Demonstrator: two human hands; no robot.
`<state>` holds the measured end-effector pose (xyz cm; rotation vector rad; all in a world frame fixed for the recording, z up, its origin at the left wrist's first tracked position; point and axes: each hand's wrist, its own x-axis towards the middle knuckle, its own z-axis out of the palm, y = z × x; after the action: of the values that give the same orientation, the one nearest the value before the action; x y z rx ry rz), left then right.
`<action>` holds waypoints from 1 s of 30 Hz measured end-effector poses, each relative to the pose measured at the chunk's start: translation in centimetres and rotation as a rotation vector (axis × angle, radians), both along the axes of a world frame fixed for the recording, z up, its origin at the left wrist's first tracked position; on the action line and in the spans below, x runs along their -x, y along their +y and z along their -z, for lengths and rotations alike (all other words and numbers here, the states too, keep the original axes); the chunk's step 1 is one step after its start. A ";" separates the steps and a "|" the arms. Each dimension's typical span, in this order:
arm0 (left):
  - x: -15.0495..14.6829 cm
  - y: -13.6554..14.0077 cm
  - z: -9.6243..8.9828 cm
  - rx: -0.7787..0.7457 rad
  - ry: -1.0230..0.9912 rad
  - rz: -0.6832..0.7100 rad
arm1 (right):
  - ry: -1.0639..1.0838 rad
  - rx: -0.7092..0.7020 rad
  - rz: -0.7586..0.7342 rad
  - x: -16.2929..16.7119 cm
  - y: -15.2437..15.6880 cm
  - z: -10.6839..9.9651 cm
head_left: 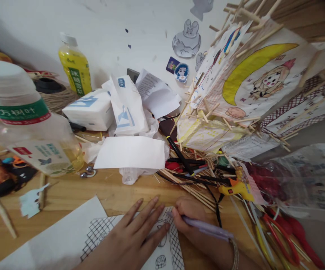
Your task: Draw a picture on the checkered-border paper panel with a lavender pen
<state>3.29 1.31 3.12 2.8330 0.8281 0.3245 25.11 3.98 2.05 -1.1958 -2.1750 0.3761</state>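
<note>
A white sheet of paper (176,252) with black line drawings and a cross-hatched border lies at the table's front edge. My left hand (134,232) rests on it, fingers spread and stretched out. Held in my right hand (192,217) is a light purple pen (207,227), its tip end at the sheet's upper right corner. The fingers are pinched around the barrel, and the exact tip is partly hidden. Partly under the drawn sheet, or joined to it, a plain white paper (58,232) reaches to the left; I cannot tell which.
A large drink bottle (38,131) stands at left, a yellow-labelled bottle (75,67) behind. Tissue packs (128,105) and a blank paper slip (131,153) lie mid-table. A stick-framed paper lantern (252,78) rises at right, above a yellow glue gun (239,189) and red-handled scissors (282,240).
</note>
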 end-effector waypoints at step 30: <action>0.0 0.0 0.9 -0.134 -0.001 0.037 | 0.291 -0.097 0.234 -0.5 0.6 -0.7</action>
<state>3.30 1.32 2.18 2.9668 0.7807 0.3904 25.64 4.60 2.75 -1.2406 -1.7645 0.3182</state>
